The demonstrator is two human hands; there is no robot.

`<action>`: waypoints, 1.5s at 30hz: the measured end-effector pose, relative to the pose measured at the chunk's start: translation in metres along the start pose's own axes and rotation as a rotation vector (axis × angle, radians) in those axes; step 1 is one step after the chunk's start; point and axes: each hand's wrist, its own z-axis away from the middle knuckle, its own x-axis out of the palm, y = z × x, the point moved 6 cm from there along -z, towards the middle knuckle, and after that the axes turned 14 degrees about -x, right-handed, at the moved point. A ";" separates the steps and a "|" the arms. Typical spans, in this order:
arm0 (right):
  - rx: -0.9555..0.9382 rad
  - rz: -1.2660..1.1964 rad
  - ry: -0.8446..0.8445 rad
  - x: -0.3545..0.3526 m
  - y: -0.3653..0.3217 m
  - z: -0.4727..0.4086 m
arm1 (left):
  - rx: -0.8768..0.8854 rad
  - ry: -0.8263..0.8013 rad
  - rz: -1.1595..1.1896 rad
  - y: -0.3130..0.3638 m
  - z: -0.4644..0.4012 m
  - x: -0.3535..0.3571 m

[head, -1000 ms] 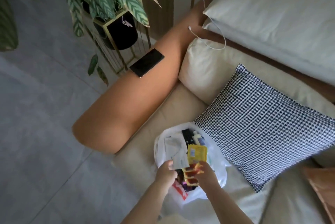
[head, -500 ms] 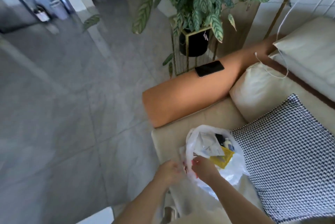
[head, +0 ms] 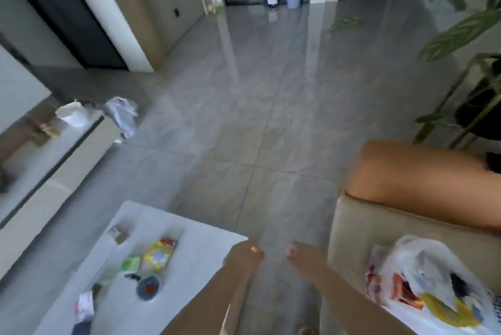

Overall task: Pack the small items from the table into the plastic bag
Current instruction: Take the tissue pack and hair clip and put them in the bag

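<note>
The view is motion-blurred. The white plastic bag [head: 428, 267] lies on the beige sofa seat [head: 352, 226] at lower right, with yellow and red packets showing through it. On the white table [head: 206, 250] at lower left lie several small items: a yellow packet [head: 158, 254], a green piece [head: 131, 264], a red piece [head: 168, 242], a round dark lid with a red centre [head: 147, 288] and a white-pink wrapper [head: 84, 305]. My left hand [head: 244, 253] hovers at the table's near corner, holding nothing. My right hand [head: 301, 253] hangs beside it over the floor gap, also holding nothing.
The orange sofa armrest [head: 420, 180] rises right of the hands. A potted plant on a gold stand [head: 477, 106] stands behind it. A low cabinet [head: 54, 155] with two white bags [head: 119, 115] runs along the left. Grey tiled floor [head: 257, 106] stretches ahead.
My head has swung left from the sofa and bag toward the table. Both hands have left the bag's rim and now hang between sofa and table, holding nothing.
</note>
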 end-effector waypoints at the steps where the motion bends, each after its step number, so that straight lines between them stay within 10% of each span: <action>1: -0.029 0.039 -0.020 0.010 -0.017 -0.005 | -0.021 0.025 0.032 -0.019 0.000 -0.011; 21: -0.507 0.640 -0.454 0.304 -0.273 0.008 | -0.509 0.108 0.461 -0.451 0.049 -0.064; 45: -0.790 0.954 -0.931 0.561 -0.326 -0.008 | -1.031 0.066 1.098 -0.617 0.068 0.041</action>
